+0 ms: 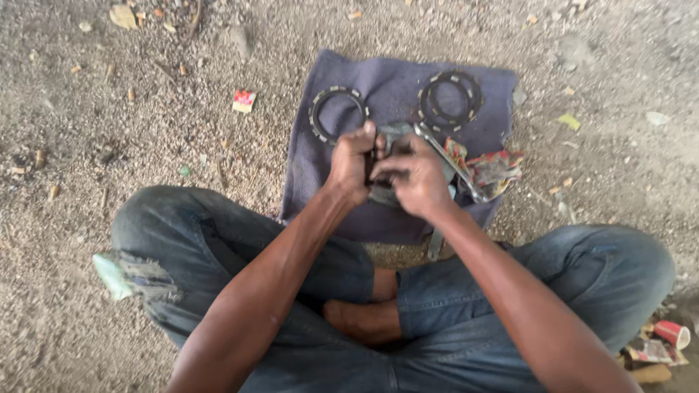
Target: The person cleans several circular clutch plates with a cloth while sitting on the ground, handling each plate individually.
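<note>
Both hands clamped: left hand (354, 161) and right hand (416, 177) closed together on a small dark metal part (373, 161), held above the purple cloth (393, 91) between my knees. Two toothed ring plates (338, 113) (450, 97) already lie out on the cloth, silver wrench (450, 161) beside them. Part's still in hand, not set down.

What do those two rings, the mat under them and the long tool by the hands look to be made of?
Left ring and right ring: probably dull metal with darker segmented facing. Mat: soft purple-grey cloth, creased. Long tool: bright bare metal, shiny.
</note>
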